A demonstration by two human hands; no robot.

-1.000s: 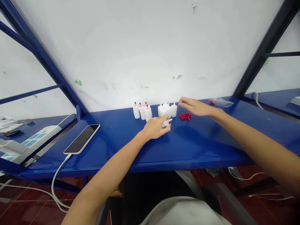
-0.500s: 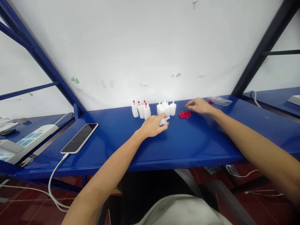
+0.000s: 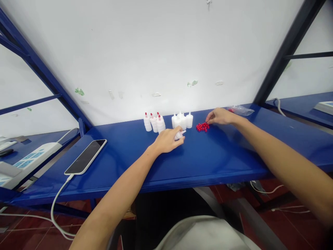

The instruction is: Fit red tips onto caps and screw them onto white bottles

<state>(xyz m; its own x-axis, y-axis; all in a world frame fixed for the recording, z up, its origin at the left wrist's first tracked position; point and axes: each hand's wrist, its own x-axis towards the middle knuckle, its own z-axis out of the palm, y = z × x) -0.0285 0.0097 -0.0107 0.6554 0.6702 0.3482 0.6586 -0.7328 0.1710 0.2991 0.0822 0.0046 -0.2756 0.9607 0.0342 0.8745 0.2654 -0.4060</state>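
Note:
My left hand [image 3: 169,139] is closed around a small white squeeze bottle [image 3: 179,135], which is tilted with its bare nozzle pointing right. My right hand [image 3: 219,116] reaches down to the right edge of a pile of small red caps [image 3: 202,127]. Its thumb and forefinger are pinched at a cap there, partly hidden by the fingertips. Behind my left hand stand several white bottles with red tips [image 3: 154,122]. To their right is a group of white bottles without red tips [image 3: 181,120].
A clear plastic bag [image 3: 240,110] with something red inside lies beyond my right wrist. At the left of the blue table [image 3: 197,166] rests a phone [image 3: 85,158] with a white cable [image 3: 53,208]. A white wall [image 3: 166,52] rises behind, with frame posts at both sides.
My right hand has lowered onto the edge of the red caps, its fingertips now at the pile. My left hand still holds the bottle; the whole view has shifted slightly.

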